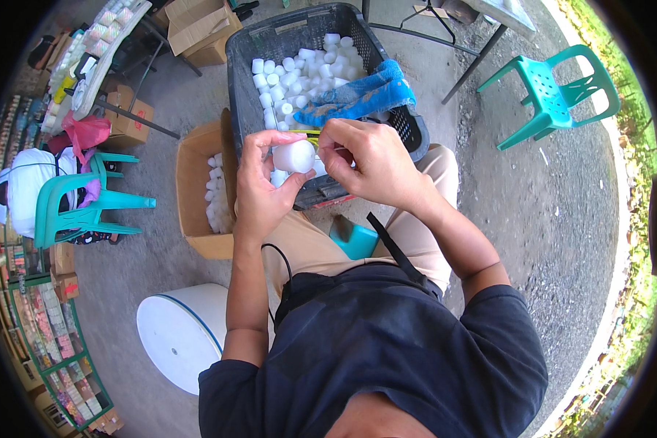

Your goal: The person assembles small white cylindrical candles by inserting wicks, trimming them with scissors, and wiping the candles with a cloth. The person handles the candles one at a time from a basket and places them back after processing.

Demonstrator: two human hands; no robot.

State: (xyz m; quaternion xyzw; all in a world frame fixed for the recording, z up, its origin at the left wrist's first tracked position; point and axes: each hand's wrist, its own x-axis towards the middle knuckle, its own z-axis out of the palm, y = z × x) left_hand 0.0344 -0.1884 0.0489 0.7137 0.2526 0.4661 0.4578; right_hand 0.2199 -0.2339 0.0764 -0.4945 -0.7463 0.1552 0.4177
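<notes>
My left hand (259,186) grips a white cylinder (294,156) between thumb and fingers, its round end facing right. Close beside it, my right hand (372,162) is closed in a pinch. A thin yellow-and-black piece shows between the two hands, and a thin pale strand seems to be at the right fingers; what exactly they hold is too small to tell. Both hands are above the near end of a black plastic crate (242,80), which holds many similar white cylinders (299,77). A blue cloth (361,95) lies over the crate's right side.
Left of the crate, a cardboard box (197,197) holds more white cylinders. A white round tub (179,336) stands near my left elbow. Green plastic chairs (547,95) stand at both sides. Tables (117,51) are at the far left and far right. Stocked shelves (58,343) line the left.
</notes>
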